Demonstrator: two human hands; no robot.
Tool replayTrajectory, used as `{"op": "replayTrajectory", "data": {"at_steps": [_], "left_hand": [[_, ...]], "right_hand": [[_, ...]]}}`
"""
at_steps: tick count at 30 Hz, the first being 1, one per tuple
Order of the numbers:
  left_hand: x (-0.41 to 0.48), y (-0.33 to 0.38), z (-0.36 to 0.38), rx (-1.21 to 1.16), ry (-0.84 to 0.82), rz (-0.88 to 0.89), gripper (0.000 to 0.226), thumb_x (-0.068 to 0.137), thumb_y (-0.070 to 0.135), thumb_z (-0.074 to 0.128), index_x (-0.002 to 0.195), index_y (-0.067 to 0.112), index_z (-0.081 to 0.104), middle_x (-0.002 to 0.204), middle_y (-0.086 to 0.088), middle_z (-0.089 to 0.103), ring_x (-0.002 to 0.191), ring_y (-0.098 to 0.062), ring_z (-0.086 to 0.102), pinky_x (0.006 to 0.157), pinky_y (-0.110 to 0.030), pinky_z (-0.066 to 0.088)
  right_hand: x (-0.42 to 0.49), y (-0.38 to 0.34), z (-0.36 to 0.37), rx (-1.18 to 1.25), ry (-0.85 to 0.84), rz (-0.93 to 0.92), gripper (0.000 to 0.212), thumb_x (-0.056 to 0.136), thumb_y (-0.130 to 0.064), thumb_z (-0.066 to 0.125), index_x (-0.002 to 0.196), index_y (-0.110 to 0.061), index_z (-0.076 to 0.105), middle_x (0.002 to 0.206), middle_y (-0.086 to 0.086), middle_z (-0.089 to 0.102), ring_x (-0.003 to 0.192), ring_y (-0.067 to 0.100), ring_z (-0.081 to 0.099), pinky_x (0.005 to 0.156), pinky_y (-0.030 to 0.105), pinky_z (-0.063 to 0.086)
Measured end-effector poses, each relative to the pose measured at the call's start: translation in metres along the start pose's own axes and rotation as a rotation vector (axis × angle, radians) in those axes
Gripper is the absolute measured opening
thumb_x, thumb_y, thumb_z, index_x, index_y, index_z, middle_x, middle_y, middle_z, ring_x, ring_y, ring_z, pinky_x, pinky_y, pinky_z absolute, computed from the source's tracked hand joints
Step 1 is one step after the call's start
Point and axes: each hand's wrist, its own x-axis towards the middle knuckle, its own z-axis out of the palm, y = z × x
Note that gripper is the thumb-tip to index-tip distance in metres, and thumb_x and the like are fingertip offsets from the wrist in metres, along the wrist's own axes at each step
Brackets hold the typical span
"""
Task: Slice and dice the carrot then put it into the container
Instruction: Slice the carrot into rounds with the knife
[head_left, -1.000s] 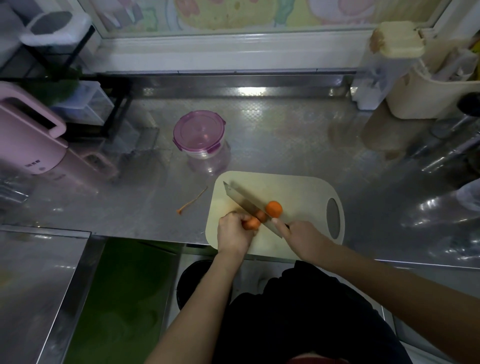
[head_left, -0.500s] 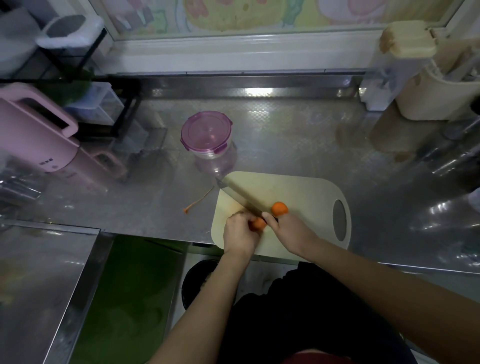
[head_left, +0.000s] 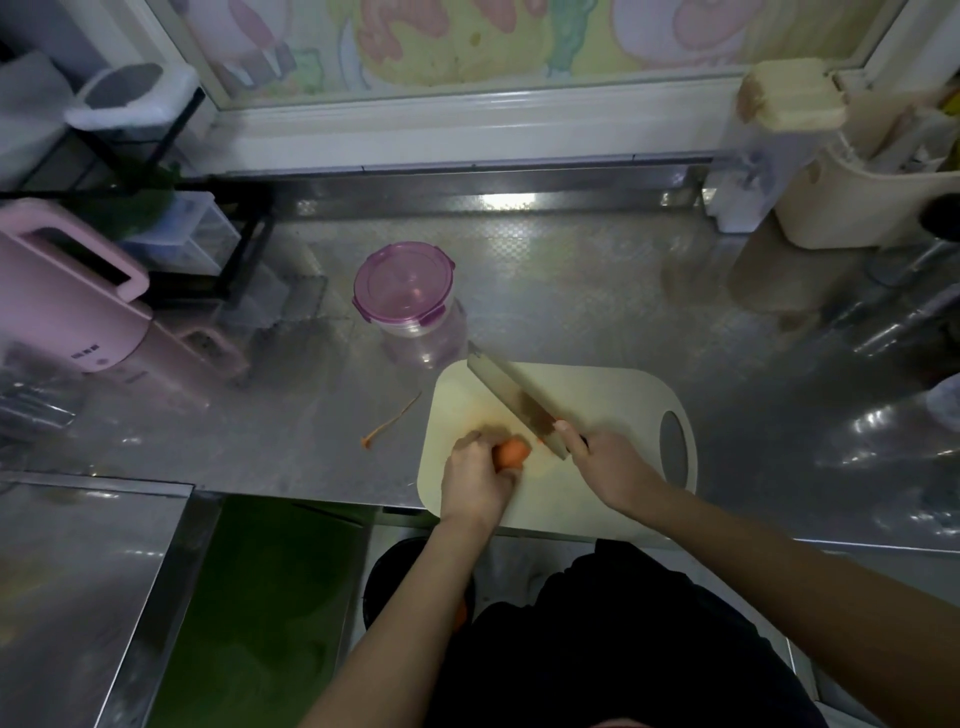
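While your left hand (head_left: 475, 480) clamps the carrot (head_left: 511, 453) against the cutting board (head_left: 613, 400), only its short orange end shows past your fingers, so its length stays mostly hidden; the visible stub points to the right and slightly away from you, toward the knife. It lies on the near left part of the board, close to the edge facing you.

Your right hand (head_left: 610, 465) is closed around the knife (head_left: 511, 392) handle, with 1 finger laid along the blade's back. The blade's long axis runs diagonally, from your hand up and left to the board's far left corner, its tip just reaching past the board toward the container (head_left: 405, 291). Whether the edge touches the board cannot be told; the carrot sits just to its left.

The container stands on the steel counter (head_left: 571, 291) just beyond the board, its purple lid on. 1 thin carrot scrap (head_left: 389, 428) lies on the counter left of the board. A pink appliance (head_left: 67, 296) stands at the far left.
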Motion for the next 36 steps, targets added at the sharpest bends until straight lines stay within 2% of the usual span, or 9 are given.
{"op": "replayTrajectory", "data": {"at_steps": [5, 9, 11, 15, 20, 28, 33, 34, 36], "left_hand": [[0.008, 0.004, 0.001, -0.022, -0.017, -0.018, 0.038, 0.074, 0.014, 0.072, 0.111, 0.017, 0.066, 0.113, -0.004, 0.061, 0.105, -0.022, 0.055, 0.085, -0.021, 0.039], [0.009, 0.004, -0.001, -0.049, -0.006, -0.037, 0.032, 0.071, 0.013, 0.074, 0.102, 0.017, 0.070, 0.107, -0.001, 0.066, 0.100, -0.020, 0.058, 0.076, -0.015, 0.035], [0.008, 0.005, -0.001, -0.062, -0.001, -0.037, 0.029, 0.070, 0.011, 0.073, 0.099, 0.017, 0.071, 0.104, -0.001, 0.068, 0.098, -0.020, 0.059, 0.077, -0.016, 0.038], [0.007, 0.006, 0.000, -0.054, -0.001, -0.054, 0.028, 0.070, 0.013, 0.073, 0.097, 0.017, 0.071, 0.102, -0.002, 0.068, 0.097, -0.021, 0.060, 0.081, -0.025, 0.046], [0.008, 0.007, 0.001, -0.068, -0.004, -0.076, 0.024, 0.069, 0.015, 0.074, 0.092, 0.018, 0.071, 0.098, -0.001, 0.069, 0.093, -0.021, 0.061, 0.079, -0.028, 0.049], [0.009, 0.007, 0.002, -0.057, -0.007, -0.101, 0.022, 0.069, 0.017, 0.075, 0.090, 0.018, 0.071, 0.097, -0.001, 0.068, 0.094, -0.020, 0.060, 0.079, -0.025, 0.047], [0.010, 0.007, 0.003, -0.068, 0.006, -0.109, 0.024, 0.068, 0.015, 0.075, 0.091, 0.015, 0.070, 0.098, -0.002, 0.068, 0.094, -0.021, 0.060, 0.081, -0.025, 0.046], [0.011, 0.007, 0.003, -0.067, 0.008, -0.111, 0.025, 0.067, 0.015, 0.075, 0.092, 0.015, 0.069, 0.099, -0.003, 0.068, 0.095, -0.021, 0.060, 0.082, -0.026, 0.046], [0.011, 0.007, 0.003, -0.056, 0.009, -0.108, 0.027, 0.068, 0.015, 0.075, 0.094, 0.013, 0.069, 0.101, -0.004, 0.068, 0.097, -0.022, 0.060, 0.083, -0.026, 0.045]], "right_hand": [[-0.009, -0.004, -0.005, 0.000, 0.010, -0.039, 0.061, 0.098, -0.050, 0.031, 0.053, -0.011, 0.040, 0.052, 0.004, 0.044, 0.051, 0.016, 0.045, 0.054, 0.027, 0.033], [-0.015, -0.004, -0.004, -0.007, 0.019, -0.058, 0.058, 0.100, -0.047, 0.029, 0.054, -0.014, 0.038, 0.052, 0.002, 0.042, 0.050, 0.012, 0.043, 0.054, 0.026, 0.033], [-0.017, -0.004, -0.002, -0.014, 0.024, -0.073, 0.058, 0.100, -0.045, 0.028, 0.053, -0.014, 0.037, 0.051, 0.002, 0.041, 0.049, 0.012, 0.042, 0.053, 0.022, 0.031], [-0.018, -0.003, -0.001, -0.012, 0.022, -0.086, 0.058, 0.100, -0.047, 0.029, 0.053, -0.013, 0.038, 0.052, 0.003, 0.042, 0.052, 0.016, 0.043, 0.060, 0.033, 0.033], [-0.020, -0.002, -0.001, -0.002, 0.001, -0.073, 0.057, 0.099, -0.048, 0.029, 0.056, -0.014, 0.045, 0.060, 0.005, 0.051, 0.061, 0.019, 0.050, 0.070, 0.033, 0.038], [-0.030, -0.001, -0.011, -0.034, -0.074, -0.001, 0.059, 0.099, -0.049, 0.028, 0.053, -0.013, 0.038, 0.054, 0.002, 0.041, 0.053, 0.014, 0.041, 0.062, 0.032, 0.033], [-0.031, -0.014, -0.015, -0.123, -0.079, -0.034, 0.044, 0.103, -0.040, 0.023, 0.072, -0.022, 0.050, 0.074, 0.013, 0.052, 0.073, 0.026, 0.053, 0.070, 0.034, 0.037], [-0.030, -0.015, -0.013, -0.141, -0.062, -0.037, 0.046, 0.103, -0.040, 0.022, 0.081, -0.018, 0.056, 0.078, 0.015, 0.054, 0.078, 0.029, 0.056, 0.071, 0.034, 0.038], [-0.027, -0.015, -0.010, -0.164, -0.079, -0.043, 0.054, 0.100, -0.047, 0.023, 0.073, -0.011, 0.053, 0.070, 0.010, 0.052, 0.077, 0.030, 0.056, 0.068, 0.031, 0.037]]}}
